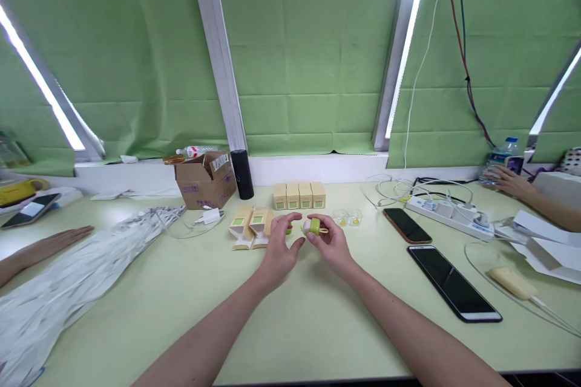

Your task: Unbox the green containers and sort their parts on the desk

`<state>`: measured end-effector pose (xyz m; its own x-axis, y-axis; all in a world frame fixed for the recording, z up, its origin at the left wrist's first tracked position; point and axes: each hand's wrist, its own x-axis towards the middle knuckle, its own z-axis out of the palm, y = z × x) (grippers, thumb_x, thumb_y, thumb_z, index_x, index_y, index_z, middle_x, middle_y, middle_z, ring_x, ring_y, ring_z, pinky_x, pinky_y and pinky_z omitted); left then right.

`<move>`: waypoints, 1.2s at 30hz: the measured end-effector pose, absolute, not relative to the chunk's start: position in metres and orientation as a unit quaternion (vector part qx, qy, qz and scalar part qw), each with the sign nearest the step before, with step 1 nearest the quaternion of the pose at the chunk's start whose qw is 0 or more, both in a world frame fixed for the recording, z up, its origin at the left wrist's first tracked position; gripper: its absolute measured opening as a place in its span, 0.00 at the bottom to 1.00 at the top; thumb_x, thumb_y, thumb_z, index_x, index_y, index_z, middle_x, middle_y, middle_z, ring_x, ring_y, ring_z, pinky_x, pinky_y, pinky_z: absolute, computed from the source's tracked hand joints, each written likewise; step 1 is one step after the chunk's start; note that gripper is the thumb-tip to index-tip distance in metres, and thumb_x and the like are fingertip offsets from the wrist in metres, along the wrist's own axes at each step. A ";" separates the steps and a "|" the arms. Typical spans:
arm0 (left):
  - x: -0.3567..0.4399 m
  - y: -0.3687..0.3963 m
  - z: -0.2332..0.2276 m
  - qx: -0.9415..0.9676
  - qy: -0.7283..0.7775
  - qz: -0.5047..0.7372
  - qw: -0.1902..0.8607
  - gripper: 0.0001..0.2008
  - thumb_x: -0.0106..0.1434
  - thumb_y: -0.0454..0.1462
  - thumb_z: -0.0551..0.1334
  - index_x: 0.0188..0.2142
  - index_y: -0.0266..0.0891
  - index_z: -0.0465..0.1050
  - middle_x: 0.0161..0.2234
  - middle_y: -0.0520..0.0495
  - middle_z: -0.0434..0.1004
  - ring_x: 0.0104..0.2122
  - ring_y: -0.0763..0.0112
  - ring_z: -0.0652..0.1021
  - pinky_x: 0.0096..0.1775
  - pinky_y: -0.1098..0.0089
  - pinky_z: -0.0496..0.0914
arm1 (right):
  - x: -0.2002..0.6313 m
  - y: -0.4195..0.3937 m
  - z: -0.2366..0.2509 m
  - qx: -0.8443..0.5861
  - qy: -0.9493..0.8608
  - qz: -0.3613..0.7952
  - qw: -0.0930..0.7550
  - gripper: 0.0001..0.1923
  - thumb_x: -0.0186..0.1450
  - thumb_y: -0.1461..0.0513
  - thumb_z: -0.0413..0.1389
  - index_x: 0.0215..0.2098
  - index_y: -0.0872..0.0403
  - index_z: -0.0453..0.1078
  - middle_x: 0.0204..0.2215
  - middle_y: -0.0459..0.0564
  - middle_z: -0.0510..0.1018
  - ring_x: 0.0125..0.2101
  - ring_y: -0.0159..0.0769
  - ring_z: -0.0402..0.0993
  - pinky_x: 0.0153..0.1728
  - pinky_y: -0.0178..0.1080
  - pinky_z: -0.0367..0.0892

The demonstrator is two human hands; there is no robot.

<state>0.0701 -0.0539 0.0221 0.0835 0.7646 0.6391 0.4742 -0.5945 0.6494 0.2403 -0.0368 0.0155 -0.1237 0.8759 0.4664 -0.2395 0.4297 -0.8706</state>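
Observation:
My right hand [333,242] pinches a small green-and-white item with a pale loop [313,227], held just above the table. Close by on its left, my left hand [279,251] has thumb and forefinger spread apart. A bit of green shows behind its fingers; I cannot tell what it is. Beside the left hand lie two small tan cartons [242,227] with green labels and open flaps. Several closed tan boxes [299,196] stand in a row behind the hands. Two clear plastic pieces with yellow bits [347,217] sit beyond my right hand.
A brown cardboard box [206,181] and black cylinder [242,175] stand at the back. White strips [104,266] cover the left, near another person's hand [68,239]. Right are two phones [454,281], a power strip [449,216], cables and another person's arm [531,187].

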 end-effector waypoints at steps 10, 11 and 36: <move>0.075 -0.055 0.018 0.732 0.399 0.544 0.097 0.15 0.68 0.33 0.65 0.52 0.47 0.69 0.48 0.46 0.75 0.51 0.61 0.76 0.52 0.57 0.74 | 0.235 -0.041 0.020 -0.281 -0.534 0.509 0.614 0.26 0.57 0.50 0.72 0.47 0.48 0.69 0.39 0.48 0.77 0.40 0.39 0.79 0.38 0.41 0.79; 0.075 -0.055 0.017 0.730 0.401 0.546 0.093 0.14 0.68 0.33 0.65 0.51 0.46 0.69 0.48 0.46 0.75 0.51 0.61 0.76 0.53 0.57 0.74 | 0.235 -0.040 0.019 -0.285 -0.535 0.507 0.613 0.27 0.57 0.49 0.71 0.48 0.48 0.69 0.38 0.47 0.78 0.39 0.39 0.79 0.37 0.41 0.79; 0.074 -0.052 0.020 0.688 0.452 0.530 0.205 0.18 0.65 0.38 0.69 0.54 0.47 0.75 0.52 0.46 0.78 0.49 0.62 0.78 0.53 0.60 0.72 | 0.259 -0.036 0.022 -0.311 -0.748 0.189 0.554 0.22 0.69 0.59 0.59 0.61 0.44 0.70 0.60 0.56 0.72 0.52 0.47 0.74 0.48 0.51 0.76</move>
<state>0.0738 -0.0519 0.0204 0.0302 0.8392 0.5430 0.4039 -0.5072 0.7613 0.2595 -0.0360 0.0216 -0.1914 0.6756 0.7120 0.2561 0.7346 -0.6283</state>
